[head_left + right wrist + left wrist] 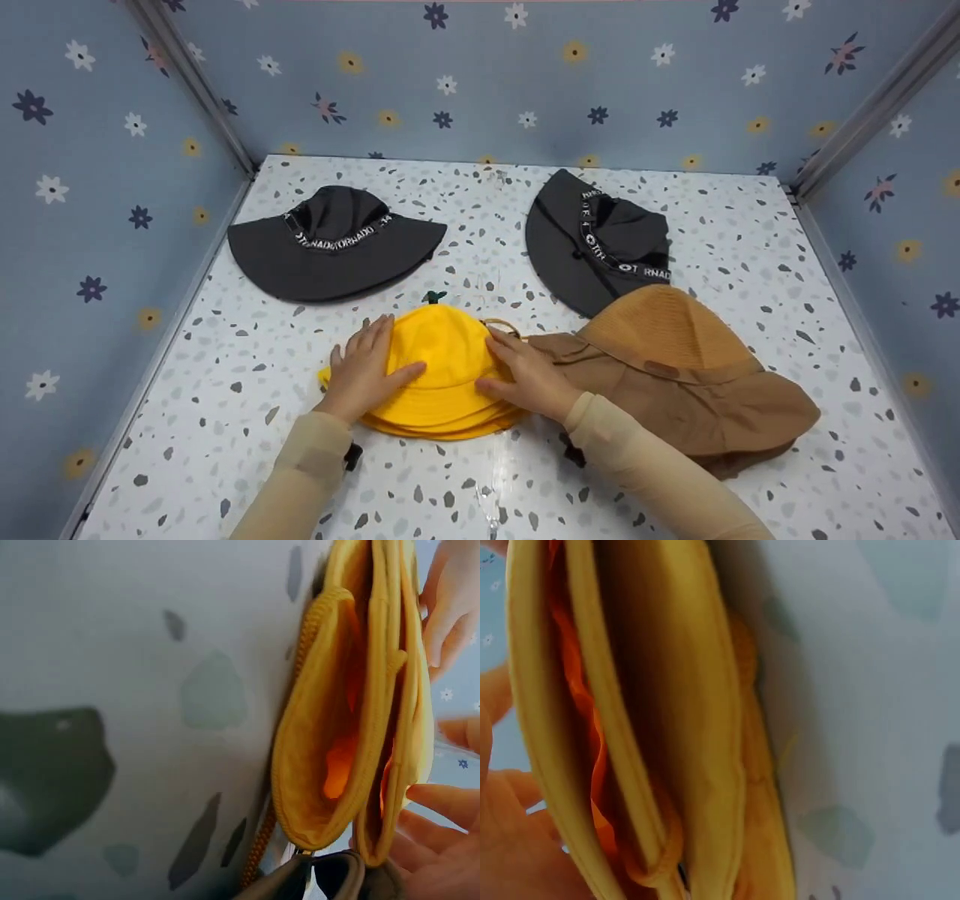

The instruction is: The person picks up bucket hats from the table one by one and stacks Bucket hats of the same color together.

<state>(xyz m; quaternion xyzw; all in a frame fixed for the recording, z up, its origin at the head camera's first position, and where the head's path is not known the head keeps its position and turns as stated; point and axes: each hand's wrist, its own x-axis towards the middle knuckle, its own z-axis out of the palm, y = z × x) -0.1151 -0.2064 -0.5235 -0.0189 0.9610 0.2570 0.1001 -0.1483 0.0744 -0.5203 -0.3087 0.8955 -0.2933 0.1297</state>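
A yellow bucket hat [442, 349] with a small dark green sprout on its crown lies at the middle front of the table, its brim in several layers. In the head view my left hand [367, 373] rests on its left side, fingers extended, thumb on the front. From the right, my right hand [534, 379] touches it the same way. Yellow brim edges [697, 727] and an orange lining show in the left wrist view. The right wrist view shows the layered brim [322, 735] and a yellow cord [259, 840]. Whether these layers are one hat or several, I cannot tell.
A tan and brown hat [675, 337] lies close to my right hand. Behind are two dark grey hats with lettered bands, one at left [337, 262], one at right [555, 240]. Flowered panels [480, 82] wall the speckled table [187, 450].
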